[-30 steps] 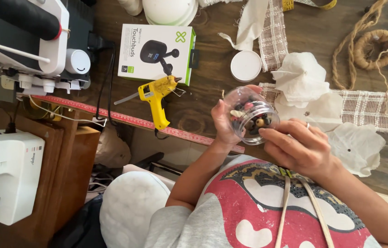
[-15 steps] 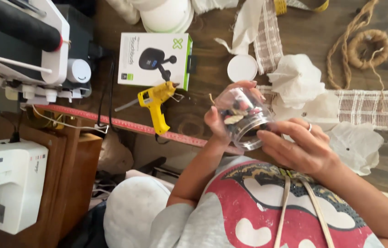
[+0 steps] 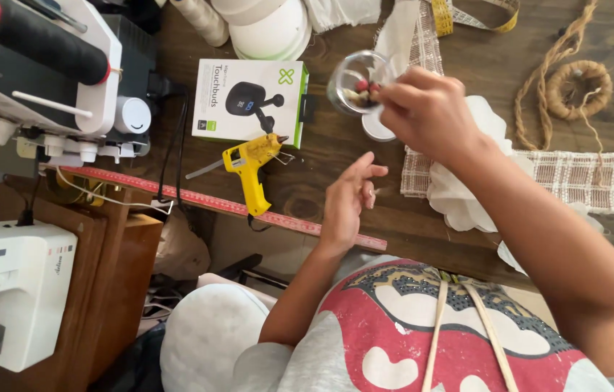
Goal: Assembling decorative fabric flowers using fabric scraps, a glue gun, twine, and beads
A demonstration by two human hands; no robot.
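- A small clear jar (image 3: 354, 83) with little red and pale bits inside is held up over the worktop (image 3: 321, 196), just right of the white and green box (image 3: 249, 101).
- The right hand (image 3: 427, 112) is closed around the jar from its right side, fingers curled on its rim and wall.
- The left hand (image 3: 347, 199) is empty and loosely open, fingers spread, hovering below the jar, between it and the red ruler (image 3: 212, 203).
- A round white lid (image 3: 373, 127) lies on the worktop just under the jar, partly hidden by the right hand.
- A yellow glue gun (image 3: 252, 167) lies just below the box, its handle reaching the ruler.
- Checked ribbon (image 3: 583, 178) and crumpled white fabric (image 3: 459, 199) lie right of the jar, under the right forearm.
- A coil of twine (image 3: 579, 83) sits well right of the jar.
- A yellow tape measure (image 3: 466, 14) lies above and right of the jar.
- A white sewing machine (image 3: 9, 290) stands far lower left of the jar, off the worktop.
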